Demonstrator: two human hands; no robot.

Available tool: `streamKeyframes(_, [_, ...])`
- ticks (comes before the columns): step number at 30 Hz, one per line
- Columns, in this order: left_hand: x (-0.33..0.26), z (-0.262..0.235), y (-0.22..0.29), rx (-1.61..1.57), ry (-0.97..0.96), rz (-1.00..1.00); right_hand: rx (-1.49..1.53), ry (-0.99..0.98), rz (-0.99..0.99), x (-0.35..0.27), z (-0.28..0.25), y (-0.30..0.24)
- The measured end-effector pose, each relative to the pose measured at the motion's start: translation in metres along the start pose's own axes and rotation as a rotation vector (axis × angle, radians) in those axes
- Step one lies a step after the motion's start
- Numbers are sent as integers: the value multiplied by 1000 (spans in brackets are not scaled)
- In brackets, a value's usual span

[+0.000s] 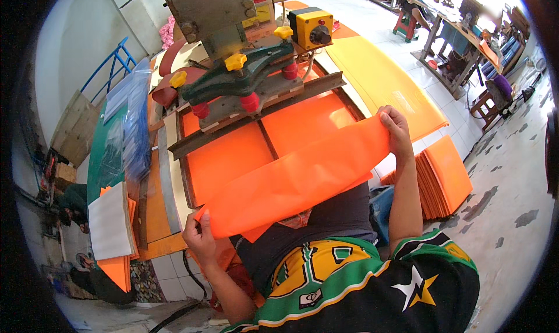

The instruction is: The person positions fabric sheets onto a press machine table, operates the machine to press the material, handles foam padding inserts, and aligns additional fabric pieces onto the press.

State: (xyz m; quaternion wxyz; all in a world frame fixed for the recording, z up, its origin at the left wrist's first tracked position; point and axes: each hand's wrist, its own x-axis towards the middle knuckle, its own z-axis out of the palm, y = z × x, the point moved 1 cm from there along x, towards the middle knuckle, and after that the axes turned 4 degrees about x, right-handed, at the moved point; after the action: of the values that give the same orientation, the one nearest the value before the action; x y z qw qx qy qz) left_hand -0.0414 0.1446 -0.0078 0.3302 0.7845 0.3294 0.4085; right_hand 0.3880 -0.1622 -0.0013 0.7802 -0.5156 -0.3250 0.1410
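Orange plastic sheet (297, 178) held stretched above lap, before press table (233, 152). Left hand (200, 238) pinched on lower-left corner; right hand (396, 129) gripped on upper-right edge. Orange stack (445, 178) at right.

The left hand (200, 238) is low, near the front edge of the tabletop, fingers curled shut and thumb pinched on top, wrist bent back. Its bare forearm runs down and to the right toward the body, elbow tucked low. The right hand (396, 130) is raised higher and further out, over the right side of the tabletop, fingers folded over in a pinch with knuckles up. The right forearm stands almost upright beneath it, elbow bent by the short sleeve.
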Motion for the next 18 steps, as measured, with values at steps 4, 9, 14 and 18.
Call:
streamKeyframes(4, [0,0,-1,36,6,6,-4,13,14,-1,-3,0])
streamKeyframes(9, [0,2,-2,26,28,1,34,0,29,1,-2,1])
streamKeyframes(14, [-3,2,-9,8,52,-42,45,-18,29,2,0,4])
streamKeyframes(18, [-3,2,-17,-13,64,-44,30,-2,38,-1,-1,1])
